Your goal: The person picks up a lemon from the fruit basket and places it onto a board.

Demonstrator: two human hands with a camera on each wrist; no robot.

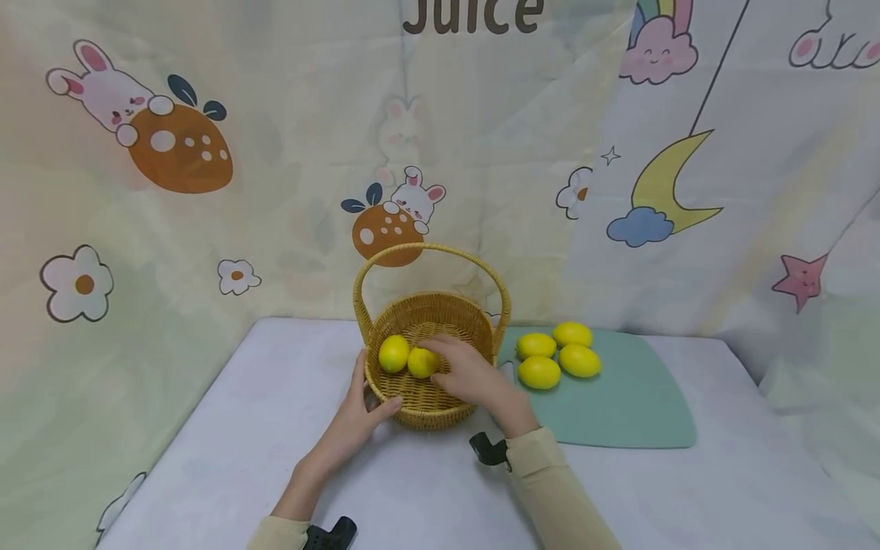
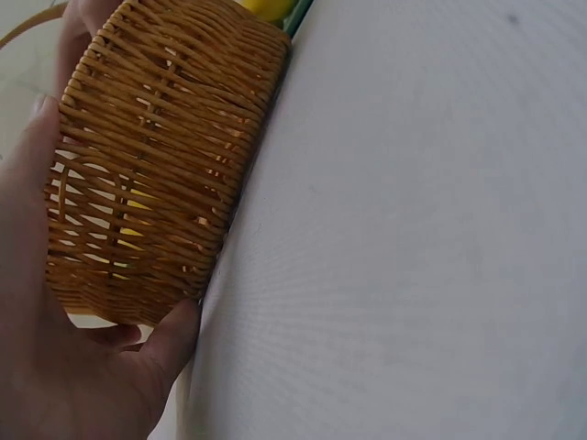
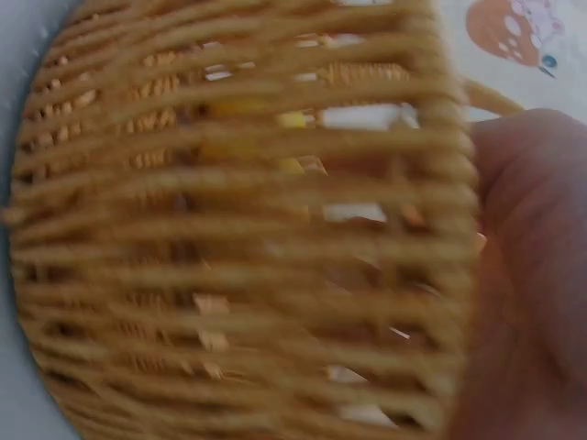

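Note:
A wicker basket [image 1: 426, 416] with a tall arched handle stands on the table, and two lemons lie inside it. My left hand [image 1: 354, 428] grips the basket's left side, its thumb near the front rim; in the left wrist view the same hand [image 2: 110, 376] holds the woven wall. Reaching over the rim, my right hand [image 1: 470, 374] pinches the right-hand lemon [image 1: 422, 363] between fingers and thumb. The other lemon [image 1: 394, 354] rests against it on the left. In the right wrist view, the weave hides most of my right hand's fingers.
Right of the basket lies a green cutting board [image 1: 632, 405], bearing several lemons [image 1: 539, 373] grouped at its left part. A white cloth covers the table [image 1: 426, 489]. Behind it hangs a printed fabric backdrop [image 1: 296, 176].

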